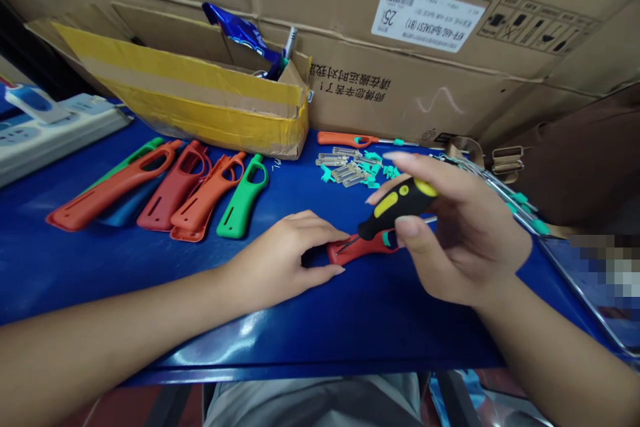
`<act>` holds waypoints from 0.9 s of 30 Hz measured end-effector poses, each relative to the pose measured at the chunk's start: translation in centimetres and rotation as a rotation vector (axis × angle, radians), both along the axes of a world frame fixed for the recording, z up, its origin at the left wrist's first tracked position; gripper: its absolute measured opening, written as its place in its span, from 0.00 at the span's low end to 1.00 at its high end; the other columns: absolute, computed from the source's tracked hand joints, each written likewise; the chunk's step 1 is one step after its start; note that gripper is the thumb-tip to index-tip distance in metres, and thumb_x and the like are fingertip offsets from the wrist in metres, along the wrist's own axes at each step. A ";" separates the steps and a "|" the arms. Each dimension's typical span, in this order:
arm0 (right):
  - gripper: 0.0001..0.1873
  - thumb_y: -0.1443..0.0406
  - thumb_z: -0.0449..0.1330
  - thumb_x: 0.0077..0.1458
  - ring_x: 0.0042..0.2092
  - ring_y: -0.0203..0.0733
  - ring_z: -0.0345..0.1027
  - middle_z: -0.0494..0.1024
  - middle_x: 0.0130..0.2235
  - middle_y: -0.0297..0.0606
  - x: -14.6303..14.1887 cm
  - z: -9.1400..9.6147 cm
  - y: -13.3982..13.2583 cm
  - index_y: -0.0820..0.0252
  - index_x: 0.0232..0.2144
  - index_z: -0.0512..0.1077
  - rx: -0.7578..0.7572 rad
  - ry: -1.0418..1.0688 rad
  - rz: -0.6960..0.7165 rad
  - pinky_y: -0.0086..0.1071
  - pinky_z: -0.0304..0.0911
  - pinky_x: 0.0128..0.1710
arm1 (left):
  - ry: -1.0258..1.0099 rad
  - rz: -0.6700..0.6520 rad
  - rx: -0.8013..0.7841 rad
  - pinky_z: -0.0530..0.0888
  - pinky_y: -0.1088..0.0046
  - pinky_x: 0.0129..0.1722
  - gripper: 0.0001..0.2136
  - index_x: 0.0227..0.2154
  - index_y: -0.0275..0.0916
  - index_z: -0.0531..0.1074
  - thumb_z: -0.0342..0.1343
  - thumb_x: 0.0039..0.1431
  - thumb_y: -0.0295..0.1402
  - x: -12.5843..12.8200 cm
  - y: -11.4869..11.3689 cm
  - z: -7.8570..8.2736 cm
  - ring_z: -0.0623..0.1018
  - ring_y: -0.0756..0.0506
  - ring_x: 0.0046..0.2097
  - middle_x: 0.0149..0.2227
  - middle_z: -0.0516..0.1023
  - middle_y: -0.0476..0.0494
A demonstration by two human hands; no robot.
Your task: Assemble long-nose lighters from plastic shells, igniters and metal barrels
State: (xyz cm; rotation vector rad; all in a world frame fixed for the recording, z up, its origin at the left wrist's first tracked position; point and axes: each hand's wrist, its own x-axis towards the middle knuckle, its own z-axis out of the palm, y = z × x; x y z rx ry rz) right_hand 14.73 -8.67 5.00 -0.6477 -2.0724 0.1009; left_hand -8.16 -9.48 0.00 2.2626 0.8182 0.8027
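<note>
A red lighter (357, 248) with a long metal tube lies on the blue table. My left hand (295, 250) pinches its butt end between thumb and fingers. My right hand (450, 227) grips a black and yellow screwdriver (395, 208), tilted down to the left. The screwdriver's thin shaft meets the red handle close to my left fingertips. Part of the lighter is hidden behind my right thumb. Beyond my hands lie clear plastic fuel tanks (345, 172) and small teal plastic pieces (373, 163) in a loose pile.
Several lighter shells, among them a green one (243, 203) and an orange one (115, 190), lie at left. A yellow-taped box (200, 107) and a large carton (425, 73) stand behind. An assembled orange lighter (347, 139) and metal rods (505, 197) lie further back. At far left sits a power strip (65, 123).
</note>
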 end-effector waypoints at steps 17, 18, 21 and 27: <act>0.26 0.59 0.51 0.71 0.46 0.49 0.79 0.80 0.54 0.41 -0.1 -0.1 0.2 0.48 0.68 0.59 -0.040 -0.060 0.011 0.43 0.79 0.37 | -0.014 0.006 -0.029 0.76 0.64 0.52 0.17 0.52 0.40 0.76 0.65 0.59 0.29 0.0 -0.1 -0.5 0.79 0.43 0.50 0.48 0.83 0.44; 0.26 0.60 0.51 0.71 0.45 0.48 0.79 0.80 0.53 0.41 -0.2 -0.1 0.1 0.47 0.68 0.60 -0.063 -0.064 0.018 0.43 0.79 0.37 | -0.009 -0.002 -0.033 0.76 0.64 0.52 0.17 0.52 0.40 0.76 0.65 0.59 0.28 0.0 -0.1 -0.5 0.79 0.43 0.50 0.48 0.83 0.44; 0.26 0.63 0.63 0.63 0.38 0.46 0.78 0.83 0.44 0.37 -0.3 0.0 0.3 0.49 0.63 0.68 0.141 -0.035 0.023 0.39 0.78 0.34 | 0.007 -0.021 -0.041 0.76 0.64 0.52 0.17 0.52 0.40 0.76 0.65 0.60 0.28 0.0 -0.1 -0.4 0.80 0.42 0.50 0.48 0.83 0.43; 0.29 0.65 0.54 0.67 0.47 0.50 0.78 0.79 0.56 0.42 -0.3 0.2 0.3 0.50 0.69 0.60 0.042 -0.065 0.045 0.46 0.77 0.44 | -0.007 -0.007 -0.015 0.76 0.64 0.50 0.17 0.53 0.39 0.76 0.64 0.61 0.29 0.1 -0.1 -0.5 0.80 0.43 0.48 0.46 0.83 0.42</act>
